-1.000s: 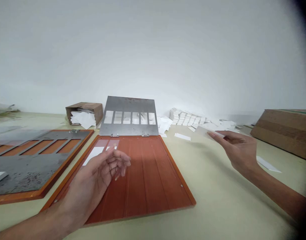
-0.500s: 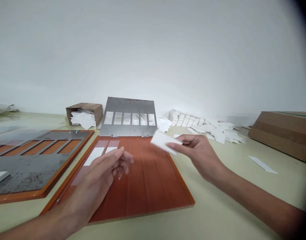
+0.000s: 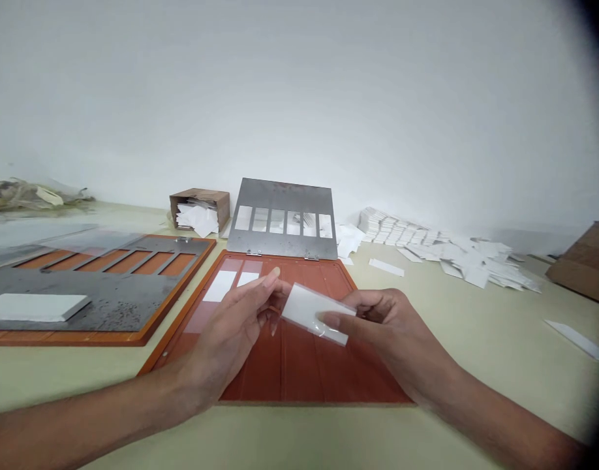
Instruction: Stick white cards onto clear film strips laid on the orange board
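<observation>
My right hand (image 3: 385, 323) pinches a white card (image 3: 309, 310) with clear, shiny plastic film around it, thumb on the near face and fingers behind. The card is tilted above a reddish-brown board (image 3: 299, 365). At the card's left edge, my left hand (image 3: 235, 323) is open with loosely curved fingers; whether they touch the film is unclear. Two white cards (image 3: 218, 286) under pale film strips lie in the board's left columns, partly covered by my left hand. A grey metal frame (image 3: 284, 245) with a row of rectangular windows stands raised on hinges at the board's far edge.
To the left lies a second board with a grey windowed plate (image 3: 108, 294), carrying a white stack (image 3: 35, 307) and clear sheets. Behind are an open carton (image 3: 200, 194) of white papers and piled white cards (image 3: 476, 258). A brown box (image 3: 586, 261) stands right.
My right hand has brought the card lower and closer to my left hand, where its plastic film now shows. The whole view has shifted, so the boards appear further right.
</observation>
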The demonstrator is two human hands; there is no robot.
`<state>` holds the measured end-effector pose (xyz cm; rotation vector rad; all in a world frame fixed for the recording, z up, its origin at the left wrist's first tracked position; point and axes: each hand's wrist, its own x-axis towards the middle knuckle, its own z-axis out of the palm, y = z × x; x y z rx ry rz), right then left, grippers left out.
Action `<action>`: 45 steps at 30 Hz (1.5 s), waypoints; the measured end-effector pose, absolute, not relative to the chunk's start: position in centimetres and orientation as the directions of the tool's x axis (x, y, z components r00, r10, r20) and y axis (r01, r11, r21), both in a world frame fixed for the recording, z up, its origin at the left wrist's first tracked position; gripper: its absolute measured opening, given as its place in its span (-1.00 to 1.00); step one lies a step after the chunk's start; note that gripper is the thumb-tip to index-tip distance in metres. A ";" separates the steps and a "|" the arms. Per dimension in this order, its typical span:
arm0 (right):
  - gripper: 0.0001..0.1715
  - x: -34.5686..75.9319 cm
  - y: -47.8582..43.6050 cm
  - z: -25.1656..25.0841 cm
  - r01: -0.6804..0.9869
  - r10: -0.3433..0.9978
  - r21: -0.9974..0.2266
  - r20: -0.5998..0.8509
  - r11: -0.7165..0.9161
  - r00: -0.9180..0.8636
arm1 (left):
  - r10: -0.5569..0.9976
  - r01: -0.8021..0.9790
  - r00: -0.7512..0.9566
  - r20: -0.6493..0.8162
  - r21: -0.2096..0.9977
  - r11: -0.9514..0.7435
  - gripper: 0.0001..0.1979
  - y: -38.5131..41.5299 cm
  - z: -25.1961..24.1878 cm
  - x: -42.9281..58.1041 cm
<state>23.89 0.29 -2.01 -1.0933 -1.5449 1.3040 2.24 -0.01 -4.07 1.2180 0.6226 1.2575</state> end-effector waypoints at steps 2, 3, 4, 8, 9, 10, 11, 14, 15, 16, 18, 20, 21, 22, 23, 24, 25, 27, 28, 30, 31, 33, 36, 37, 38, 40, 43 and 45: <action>-0.63 23.9 0.3 -2.0 0.104 0.954 -0.991 0.055 0.089 -0.295 | 0.930 -0.353 0.287 0.231 0.928 -0.121 -0.72 0.0 -4.0 2.4; -0.65 23.8 0.3 -2.0 0.101 0.952 -0.991 0.054 0.088 -0.301 | 0.930 -0.335 0.297 0.215 0.936 -0.109 -0.71 -0.1 -4.0 2.4; -0.67 23.8 0.3 -1.9 0.098 0.950 -0.992 0.051 0.085 -0.309 | 0.932 -0.310 0.302 0.198 0.945 -0.100 -0.70 -0.1 -3.9 2.4; -0.71 23.8 0.3 -1.9 0.091 0.940 -0.993 0.039 0.074 -0.338 | 0.942 -0.175 0.302 0.147 0.980 -0.096 -0.72 0.0 -4.0 2.3; -0.70 23.8 0.3 -1.9 0.090 0.939 -0.993 0.035 0.069 -0.341 | 0.943 -0.147 0.301 0.144 0.984 -0.104 -0.73 0.0 -4.1 2.2; -0.69 23.8 0.3 -1.9 0.090 0.939 -0.994 0.029 0.063 -0.343 | 0.944 -0.120 0.297 0.145 0.986 -0.114 -0.75 0.1 -4.2 2.2; -0.68 23.8 0.3 -2.0 0.089 0.939 -0.994 0.023 0.057 -0.344 | 0.946 -0.097 0.290 0.148 0.987 -0.125 -0.75 0.1 -4.2 2.1; -0.69 23.8 0.5 -2.2 0.087 0.942 -0.995 0.022 0.054 -0.334 | 0.955 -0.051 0.259 0.142 0.990 -0.133 -0.73 0.2 -4.3 2.0; -0.69 23.9 0.6 -2.2 0.092 0.943 -0.994 0.020 0.054 -0.331 | 0.958 -0.040 0.250 0.139 0.990 -0.133 -0.71 0.2 -4.2 2.0; -0.69 24.0 0.7 -2.3 0.096 0.943 -0.994 0.017 0.052 -0.331 | 0.960 -0.031 0.243 0.137 0.991 -0.133 -0.71 0.2 -4.2 2.0; -0.69 24.2 0.9 -2.2 0.099 0.937 -0.994 0.011 0.049 -0.350 | 0.964 -0.024 0.229 0.133 0.991 -0.131 -0.69 0.1 -4.1 2.1; -0.68 24.4 1.1 -2.1 0.091 0.930 -0.995 0.015 0.052 -0.366 | 0.966 -0.038 0.220 0.133 0.991 -0.128 -0.67 0.0 -3.9 2.1; -0.66 24.5 1.2 -2.0 0.089 0.931 -0.995 0.016 0.052 -0.366 | 0.967 -0.051 0.219 0.132 0.991 -0.123 -0.66 0.0 -3.9 2.1; -0.64 24.6 1.3 -2.0 0.089 0.933 -0.995 0.015 0.050 -0.359 | 0.967 -0.065 0.216 0.132 0.991 -0.120 -0.65 0.0 -3.8 2.2; -0.61 24.7 1.3 -2.0 0.090 0.936 -0.995 0.012 0.046 -0.351 | 0.968 -0.076 0.214 0.134 0.990 -0.120 -0.64 0.1 -3.8 2.2; -0.59 24.7 1.4 -1.9 0.090 0.938 -0.995 0.006 0.040 -0.346 | 0.968 -0.081 0.213 0.133 0.990 -0.119 -0.64 0.1 -3.8 2.2; -0.59 24.8 1.5 -1.9 0.088 0.937 -0.996 0.001 0.034 -0.351 | 0.968 -0.080 0.215 0.131 0.990 -0.116 -0.65 0.2 -3.8 2.2; -0.65 24.7 1.5 -2.0 0.074 0.923 -0.997 -0.006 0.025 -0.386 | 0.968 -0.064 0.217 0.127 0.991 -0.115 -0.67 0.3 -4.0 2.1; -0.70 24.7 1.5 -2.0 0.068 0.914 -0.997 -0.007 0.023 -0.406 | 0.967 -0.053 0.219 0.127 0.992 -0.118 -0.68 0.3 -4.1 2.0; -0.75 24.4 1.3 -2.0 0.067 0.902 -0.997 -0.006 0.026 -0.432 | 0.965 -0.031 0.224 0.132 0.991 -0.128 -0.70 0.3 -4.2 1.9; -0.75 24.3 1.2 -2.0 0.073 0.900 -0.997 -0.003 0.032 -0.436 | 0.964 -0.021 0.228 0.135 0.991 -0.134 -0.71 0.2 -4.2 2.0; -0.75 24.0 1.0 -2.1 0.088 0.902 -0.995 0.006 0.049 -0.431 | 0.963 -0.007 0.235 0.134 0.991 -0.137 -0.73 0.1 -4.1 2.1; -0.71 23.6 0.7 -2.2 0.111 0.908 -0.992 0.011 0.063 -0.420 | 0.964 0.006 0.231 0.132 0.991 -0.137 -0.74 -0.1 -3.7 2.3; -0.71 23.6 0.7 -2.2 0.115 0.908 -0.991 0.008 0.062 -0.419 | 0.965 0.009 0.227 0.134 0.990 -0.140 -0.74 -0.2 -3.7 2.4; -0.71 23.6 0.7 -2.3 0.121 0.908 -0.991 0.003 0.059 -0.419 | 0.965 0.011 0.225 0.135 0.990 -0.140 -0.74 -0.2 -3.6 2.4; -0.72 23.7 0.8 -2.3 0.130 0.905 -0.990 -0.009 0.051 -0.424 | 0.966 -0.001 0.226 0.128 0.991 -0.131 -0.74 -0.2 -3.7 2.4; -0.73 23.9 0.9 -2.3 0.131 0.893 -0.990 -0.008 0.057 -0.451 | 0.964 -0.032 0.240 0.113 0.994 -0.109 -0.76 0.0 -3.9 2.3; -0.73 23.9 1.0 -2.3 0.126 0.882 -0.989 0.004 0.073 -0.471 | 0.963 -0.031 0.242 0.118 0.993 -0.114 -0.77 0.1 -3.9 2.3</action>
